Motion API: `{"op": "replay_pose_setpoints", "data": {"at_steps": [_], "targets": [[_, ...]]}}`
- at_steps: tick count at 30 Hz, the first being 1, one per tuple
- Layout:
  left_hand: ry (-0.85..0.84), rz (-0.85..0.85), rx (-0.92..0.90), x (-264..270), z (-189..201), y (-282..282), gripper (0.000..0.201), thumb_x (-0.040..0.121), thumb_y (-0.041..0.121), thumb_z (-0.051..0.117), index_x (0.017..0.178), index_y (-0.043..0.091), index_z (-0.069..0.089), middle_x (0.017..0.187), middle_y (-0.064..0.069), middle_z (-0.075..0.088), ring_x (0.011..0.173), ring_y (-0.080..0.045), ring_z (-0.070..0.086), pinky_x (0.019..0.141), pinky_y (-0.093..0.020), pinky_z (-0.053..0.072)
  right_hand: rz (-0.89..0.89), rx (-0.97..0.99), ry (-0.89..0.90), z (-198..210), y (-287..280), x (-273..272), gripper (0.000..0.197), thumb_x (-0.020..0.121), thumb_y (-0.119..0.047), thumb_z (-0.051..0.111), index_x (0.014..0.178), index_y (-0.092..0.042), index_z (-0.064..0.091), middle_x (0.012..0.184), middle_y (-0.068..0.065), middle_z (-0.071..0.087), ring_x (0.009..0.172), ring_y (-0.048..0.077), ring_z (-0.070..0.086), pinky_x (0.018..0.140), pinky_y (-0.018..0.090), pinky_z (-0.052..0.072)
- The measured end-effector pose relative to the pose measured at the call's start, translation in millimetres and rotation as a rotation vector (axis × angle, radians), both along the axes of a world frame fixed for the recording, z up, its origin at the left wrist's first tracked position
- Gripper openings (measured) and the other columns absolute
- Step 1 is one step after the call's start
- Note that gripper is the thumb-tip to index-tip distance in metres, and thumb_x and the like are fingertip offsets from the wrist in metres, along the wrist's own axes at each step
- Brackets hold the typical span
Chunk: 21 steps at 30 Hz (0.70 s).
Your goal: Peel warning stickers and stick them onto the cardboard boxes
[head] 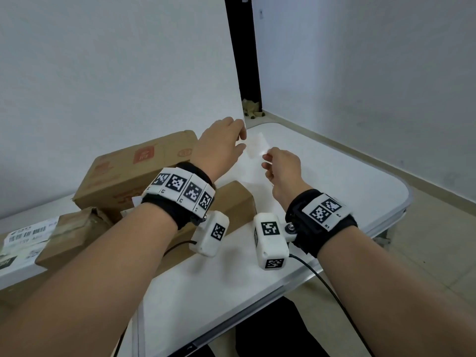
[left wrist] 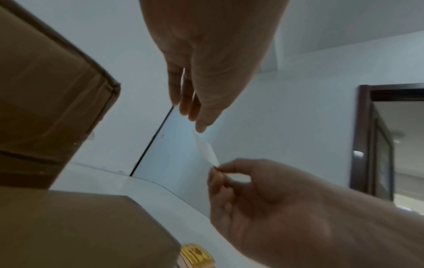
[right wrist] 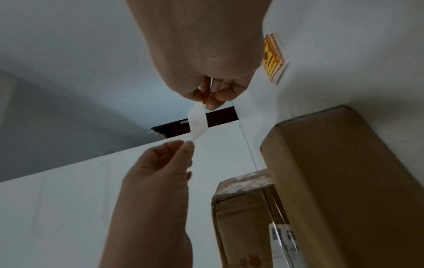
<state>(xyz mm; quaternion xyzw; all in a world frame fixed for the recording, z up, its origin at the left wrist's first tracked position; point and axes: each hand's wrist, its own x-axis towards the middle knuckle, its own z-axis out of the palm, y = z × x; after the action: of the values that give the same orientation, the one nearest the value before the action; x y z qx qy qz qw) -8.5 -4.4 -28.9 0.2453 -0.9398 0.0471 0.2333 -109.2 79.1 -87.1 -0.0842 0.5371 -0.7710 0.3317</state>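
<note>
A small white, slightly see-through sticker sheet [head: 257, 146] [left wrist: 207, 150] [right wrist: 197, 123] hangs in the air above the white table [head: 322, 191], stretched between both hands. My left hand [head: 243, 139] [left wrist: 198, 127] [right wrist: 187, 144] pinches one end between thumb and fingertips. The opposite end is pinched by my right hand [head: 268, 154] [left wrist: 219, 168] [right wrist: 206, 104]. A stack of yellow warning stickers [right wrist: 274, 58] [left wrist: 196, 257] lies on the table under my wrists. A large cardboard box [head: 144, 166] and a smaller one [head: 233, 202] stand to the left.
More parcels sit at the left: a crumpled brown one [head: 74, 233] and one with a white barcode label [head: 23, 240]. The table's rounded right edge [head: 401, 202] borders a tiled floor. White walls stand behind, with a dark gap [head: 244, 60] between them.
</note>
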Motion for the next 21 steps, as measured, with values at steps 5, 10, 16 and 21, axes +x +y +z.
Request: {"op": "replay_pose_setpoints", "data": {"at_steps": [5, 10, 16, 21], "targets": [[-0.037, 0.031, -0.151, 15.3, -10.7, 13.7, 0.026, 0.088, 0.036, 0.062, 0.108, 0.019, 0.057, 0.112, 0.0, 0.055, 0.107, -0.023, 0.049, 0.09, -0.037, 0.032, 0.058, 0.002, 0.026, 5.8, -0.8, 17.5, 0.01, 0.091, -0.012, 0.052, 0.083, -0.012, 0.058, 0.084, 0.002, 0.061, 0.066, 0.012, 0.054, 0.054, 0.02, 0.04], [-0.067, 0.06, -0.214, 30.8, -11.3, 18.1, 0.027, 0.087, 0.035, 0.064, 0.106, 0.017, 0.056, 0.109, -0.003, 0.053, 0.104, -0.025, 0.05, 0.092, -0.039, 0.034, 0.117, -0.006, 0.025, 11.3, 1.6, 33.3, 0.008, 0.09, -0.012, 0.053, 0.084, -0.009, 0.059, 0.079, 0.002, 0.059, 0.065, 0.013, 0.054, 0.054, 0.019, 0.04], [0.008, 0.129, -0.163, 50.8, -3.8, 19.5, 0.018, 0.095, 0.027, 0.048, 0.101, 0.019, 0.063, 0.103, 0.0, 0.062, 0.099, -0.022, 0.056, 0.094, -0.036, 0.029, 0.239, -0.07, 0.019, 25.9, 3.5, 52.4, 0.011, 0.09, -0.014, 0.056, 0.095, -0.007, 0.063, 0.079, 0.002, 0.062, 0.062, 0.012, 0.055, 0.051, 0.019, 0.038], [0.242, 0.237, 0.256, 83.1, 5.2, 16.3, 0.008, 0.091, 0.028, 0.058, 0.09, 0.023, 0.064, 0.085, 0.009, 0.063, 0.081, -0.01, 0.057, 0.079, -0.028, 0.041, 0.343, -0.115, 0.097, 30.9, 0.7, 64.0, 0.022, 0.095, -0.031, 0.057, 0.104, -0.012, 0.065, 0.087, -0.002, 0.066, 0.074, 0.01, 0.06, 0.06, 0.018, 0.045]]}}
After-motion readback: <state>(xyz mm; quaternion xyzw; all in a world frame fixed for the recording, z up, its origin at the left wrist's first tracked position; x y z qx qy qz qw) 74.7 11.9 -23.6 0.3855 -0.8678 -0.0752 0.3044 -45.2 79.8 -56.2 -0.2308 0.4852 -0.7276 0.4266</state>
